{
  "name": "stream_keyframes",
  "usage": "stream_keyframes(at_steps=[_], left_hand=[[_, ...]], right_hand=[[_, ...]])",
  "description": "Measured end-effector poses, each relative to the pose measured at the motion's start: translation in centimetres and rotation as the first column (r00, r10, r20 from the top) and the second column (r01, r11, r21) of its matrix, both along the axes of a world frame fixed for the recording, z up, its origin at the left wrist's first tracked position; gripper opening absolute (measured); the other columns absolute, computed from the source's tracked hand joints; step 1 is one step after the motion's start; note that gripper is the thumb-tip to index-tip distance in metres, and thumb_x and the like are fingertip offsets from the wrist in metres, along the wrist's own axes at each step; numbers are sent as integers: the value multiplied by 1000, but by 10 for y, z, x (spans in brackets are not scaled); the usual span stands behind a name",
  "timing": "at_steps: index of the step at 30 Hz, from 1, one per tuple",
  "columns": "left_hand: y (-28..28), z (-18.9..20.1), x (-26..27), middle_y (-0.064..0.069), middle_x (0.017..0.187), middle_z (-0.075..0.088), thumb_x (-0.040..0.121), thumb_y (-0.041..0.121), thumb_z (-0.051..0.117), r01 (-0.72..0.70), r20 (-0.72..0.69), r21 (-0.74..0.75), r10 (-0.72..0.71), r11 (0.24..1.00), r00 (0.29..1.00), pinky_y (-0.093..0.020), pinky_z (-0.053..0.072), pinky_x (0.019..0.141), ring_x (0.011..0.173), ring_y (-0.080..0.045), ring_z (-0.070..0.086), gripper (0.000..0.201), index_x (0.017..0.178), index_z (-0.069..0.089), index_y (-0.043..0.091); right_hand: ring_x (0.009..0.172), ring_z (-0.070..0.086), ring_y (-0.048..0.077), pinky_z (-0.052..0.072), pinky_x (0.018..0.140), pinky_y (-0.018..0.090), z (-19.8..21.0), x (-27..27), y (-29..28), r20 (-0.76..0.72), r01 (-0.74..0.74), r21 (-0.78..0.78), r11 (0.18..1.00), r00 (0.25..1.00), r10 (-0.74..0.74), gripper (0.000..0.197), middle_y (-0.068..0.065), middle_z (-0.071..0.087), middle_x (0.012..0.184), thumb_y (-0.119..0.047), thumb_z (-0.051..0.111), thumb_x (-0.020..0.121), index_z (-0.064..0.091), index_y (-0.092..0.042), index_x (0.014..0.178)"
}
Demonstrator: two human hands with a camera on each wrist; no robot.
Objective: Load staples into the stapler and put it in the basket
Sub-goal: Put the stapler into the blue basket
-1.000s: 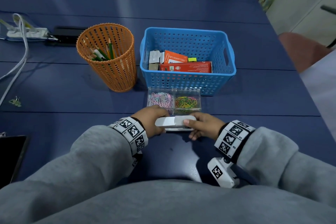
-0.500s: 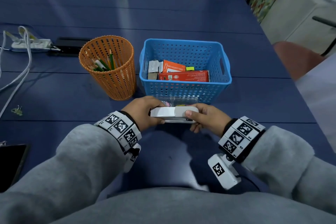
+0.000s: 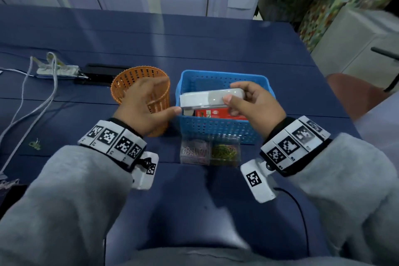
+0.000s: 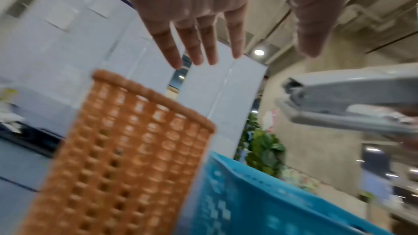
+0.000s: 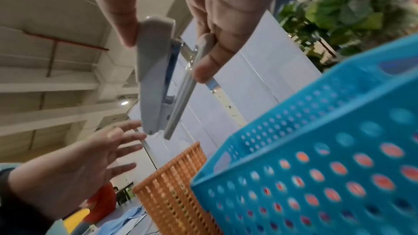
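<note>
- Since the earlier frames, both hands have risen off the table, and the stapler [image 3: 210,98] has gone up with them from low over the tabletop to above the blue basket [image 3: 218,128]; the left hand [image 3: 143,106] has let go of it.
- Right hand [image 3: 254,106] alone carries the stapler now: thumb pressed on its near side, fingers wrapped over the top and the far side, pinching the end nearest that wrist.
- From the right wrist view the stapler [image 5: 158,78] looks closed, top arm down over the base, and runs away from the fingertips [image 5: 204,71] toward the left hand.
- Its long axis lies crosswise to the person, roughly level, parallel to the near wall of the basket, with the free end jutting out leftward from the grip.
- Left hand is released, fingers [image 4: 199,47] spread and straight, empty, just beside the free end of the stapler [image 4: 353,106] and in front of the orange cup [image 3: 140,84]; whether the thumb tip grazes that end I cannot tell.
- Basket lies directly below the right fingers, its red box [image 3: 218,112] showing under the stapler.
- My judgement: loading looks finished and the right hand, being the one above the basket, only needs to lower and let go, keeping the long axis along the basket's length so it clears the walls.
</note>
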State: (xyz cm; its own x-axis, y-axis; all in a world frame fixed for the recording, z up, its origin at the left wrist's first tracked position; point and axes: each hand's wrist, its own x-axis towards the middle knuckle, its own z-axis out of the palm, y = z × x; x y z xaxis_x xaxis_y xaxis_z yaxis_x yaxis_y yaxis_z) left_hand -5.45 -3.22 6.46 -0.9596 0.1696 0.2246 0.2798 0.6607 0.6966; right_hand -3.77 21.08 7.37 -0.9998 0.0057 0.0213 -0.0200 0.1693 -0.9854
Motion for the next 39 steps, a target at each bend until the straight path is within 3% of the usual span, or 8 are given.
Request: stream_keyframes(at_steps=[4, 8, 11, 17, 20, 25, 29, 39], left_hand=[[-41, -1, -26, -22, 139, 37, 63, 42, 72, -403, 123, -42, 405, 914, 906, -46, 27, 113, 130, -36, 35, 87, 134, 29, 19], [-58, -12, -37, -20, 151, 19, 76, 28, 66, -518, 421, 4, 468, 856, 777, -42, 22, 114, 138, -34, 25, 86, 140, 10, 19], [-58, -23, -40, -16, 124, 52, 77, 26, 60, -508, 470, 101, 409, 855, 782, -45, 39, 103, 118, -35, 50, 62, 130, 31, 15], [-56, -40, -32, 0, 96, 52, 80, 8, 50, -555, 552, 276, 343, 785, 760, -60, 51, 87, 89, -30, 57, 47, 106, 33, 44], [-56, -43, -28, 5, 100, 49, 82, 8, 51, -558, 573, 322, 312, 765, 758, -58, 50, 91, 94, -27, 54, 53, 123, 30, 34], [-61, -49, -30, -2, 144, 39, 66, 38, 54, -554, 588, 319, 298, 769, 752, -55, 46, 98, 120, -31, 48, 79, 135, 15, 38], [-59, -49, -31, -4, 136, 47, 65, 41, 50, -532, 574, 298, 296, 792, 763, -55, 47, 96, 116, -32, 52, 69, 129, 24, 40], [-53, -41, -26, 4, 101, 57, 85, 25, 50, -508, 521, 331, 295, 795, 801, -50, 48, 96, 94, -22, 58, 43, 124, 36, 34]], right_hand=[[76, 58, 14, 54, 81, 35, 25, -17, -24, -161, 38, 122, 992, 987, -18, 41, -4, 58, 88, -25, 75, 70, 50, -29, 102], [85, 62, 17, 54, 87, 32, 36, -34, -54, -243, 1, 319, 948, 967, 81, 59, 0, 57, 109, -31, 76, 68, 44, -25, 118], [95, 60, 19, 52, 92, 38, 32, -47, -74, -235, -37, 380, 924, 963, 135, 65, 1, 53, 117, -33, 76, 68, 41, -24, 122], [106, 55, 19, 44, 100, 36, 13, -62, -97, -177, -119, 496, 860, 956, 235, 72, 5, 49, 126, -29, 77, 67, 37, -19, 127], [115, 50, 22, 39, 102, 36, 3, -67, -108, -104, -208, 618, 759, 934, 341, 73, 7, 50, 128, -30, 77, 67, 37, -16, 127], [117, 49, 27, 31, 104, 43, -9, -76, -125, -19, -186, 846, 499, 926, 378, 60, 5, 58, 125, -46, 68, 71, 45, -23, 121], [117, 47, 27, 15, 113, 49, -17, -86, -134, 96, -223, 931, 290, 913, 396, 28, 5, 63, 115, -37, 53, 82, 58, -24, 107], [125, 42, 27, 17, 116, 46, -6, -70, -112, -4, -238, 807, 540, 913, 407, 38, 7, 53, 130, -28, 58, 83, 51, -20, 120]])
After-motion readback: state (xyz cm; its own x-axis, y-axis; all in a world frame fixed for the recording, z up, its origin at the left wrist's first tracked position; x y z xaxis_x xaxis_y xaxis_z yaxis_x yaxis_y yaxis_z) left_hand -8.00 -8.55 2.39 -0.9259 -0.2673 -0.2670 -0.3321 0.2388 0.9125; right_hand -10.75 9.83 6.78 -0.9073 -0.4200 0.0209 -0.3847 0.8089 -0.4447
